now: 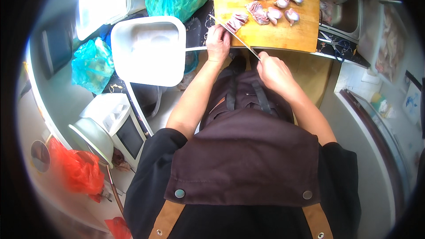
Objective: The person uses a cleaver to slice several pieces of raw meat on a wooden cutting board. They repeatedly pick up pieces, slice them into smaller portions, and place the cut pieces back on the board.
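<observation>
Gripping a knife (242, 42), the right hand (275, 71) has closed fingers; the left hand (218, 44) bends its own by sliced meat (237, 21), hold unclear; whole pieces (291, 16) seemingly remain.

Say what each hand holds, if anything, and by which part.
Right hand: a knife, by its handle end, mostly hidden in the grip. Left hand: beside the blade and the sliced meat; cannot tell whether it grips either.
</observation>
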Tool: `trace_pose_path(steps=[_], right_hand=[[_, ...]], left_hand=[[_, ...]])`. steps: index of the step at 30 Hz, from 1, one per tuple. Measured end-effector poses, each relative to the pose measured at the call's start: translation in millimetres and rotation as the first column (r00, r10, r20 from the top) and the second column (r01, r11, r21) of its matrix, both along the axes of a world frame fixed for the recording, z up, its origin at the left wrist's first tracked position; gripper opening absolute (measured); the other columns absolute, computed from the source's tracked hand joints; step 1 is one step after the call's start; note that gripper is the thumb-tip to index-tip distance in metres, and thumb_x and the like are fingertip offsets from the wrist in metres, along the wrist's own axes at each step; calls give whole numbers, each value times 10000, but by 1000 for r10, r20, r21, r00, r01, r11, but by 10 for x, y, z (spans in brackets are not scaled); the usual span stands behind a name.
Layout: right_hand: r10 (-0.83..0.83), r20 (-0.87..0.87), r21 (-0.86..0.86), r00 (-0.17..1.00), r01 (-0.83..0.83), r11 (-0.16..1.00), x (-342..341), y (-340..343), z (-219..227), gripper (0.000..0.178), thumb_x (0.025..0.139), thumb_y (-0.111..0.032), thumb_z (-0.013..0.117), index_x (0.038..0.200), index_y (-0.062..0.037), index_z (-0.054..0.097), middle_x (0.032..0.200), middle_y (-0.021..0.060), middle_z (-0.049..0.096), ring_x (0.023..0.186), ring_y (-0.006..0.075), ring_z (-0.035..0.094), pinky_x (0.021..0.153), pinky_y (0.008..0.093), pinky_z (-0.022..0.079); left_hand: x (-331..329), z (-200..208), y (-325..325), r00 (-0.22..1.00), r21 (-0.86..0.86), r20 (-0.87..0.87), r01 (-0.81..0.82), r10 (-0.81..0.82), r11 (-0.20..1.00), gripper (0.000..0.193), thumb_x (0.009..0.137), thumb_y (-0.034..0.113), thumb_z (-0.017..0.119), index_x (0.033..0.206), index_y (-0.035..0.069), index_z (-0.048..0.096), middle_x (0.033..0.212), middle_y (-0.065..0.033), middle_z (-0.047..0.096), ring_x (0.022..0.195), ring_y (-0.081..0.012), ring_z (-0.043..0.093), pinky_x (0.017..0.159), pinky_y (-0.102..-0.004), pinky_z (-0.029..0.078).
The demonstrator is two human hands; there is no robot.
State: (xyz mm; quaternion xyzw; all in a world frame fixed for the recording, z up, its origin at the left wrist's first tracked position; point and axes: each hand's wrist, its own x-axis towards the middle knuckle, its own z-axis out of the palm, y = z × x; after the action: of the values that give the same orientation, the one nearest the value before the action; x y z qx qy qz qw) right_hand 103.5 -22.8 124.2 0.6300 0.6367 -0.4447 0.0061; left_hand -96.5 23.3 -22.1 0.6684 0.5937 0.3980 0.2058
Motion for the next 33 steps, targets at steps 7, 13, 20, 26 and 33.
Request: trace_pose_path(steps=[7,13,20,26,33], right_hand=[[-57,-76,77,995,62,995,-305,229,-472,218,981,-163,539,1059,32,595,913,331,673,914,515,660,806,572,512],[-119,-134,-43,984,114,993,399,-170,-427,202,985,-188,595,1031,8,581,870,285,633,876,500,632,748,509,501],[-229,-173,-107,958,213,971,518,-296,81,219,995,-178,630,1005,36,586,736,213,572,650,327,531,669,434,474],[-153,-112,-41,982,150,988,166,-35,166,219,1012,-191,609,1027,26,580,813,275,634,809,497,627,710,493,491],[-50,-8,-68,999,50,996,113,113,179,212,999,-186,563,1047,17,602,882,298,674,880,515,643,783,576,501]], left_hand=[[-52,-23,46,999,-4,-14,31,-31,1000,140,856,23,722,987,28,673,986,-152,671,937,-363,650,840,-434,546],[-107,-45,49,997,10,30,77,-78,997,148,872,0,737,1004,34,680,1002,-138,687,947,-330,672,843,-399,559],[-94,17,22,994,-81,105,26,-17,996,177,862,1,765,1017,52,695,995,-120,697,902,-295,703,799,-361,580],[-103,-25,44,998,19,23,54,-54,998,144,857,1,764,979,50,705,1004,-117,708,898,-301,703,796,-362,581],[-100,-28,45,999,33,6,52,-53,998,151,841,-4,765,971,54,714,996,-112,711,908,-312,700,806,-367,578]])
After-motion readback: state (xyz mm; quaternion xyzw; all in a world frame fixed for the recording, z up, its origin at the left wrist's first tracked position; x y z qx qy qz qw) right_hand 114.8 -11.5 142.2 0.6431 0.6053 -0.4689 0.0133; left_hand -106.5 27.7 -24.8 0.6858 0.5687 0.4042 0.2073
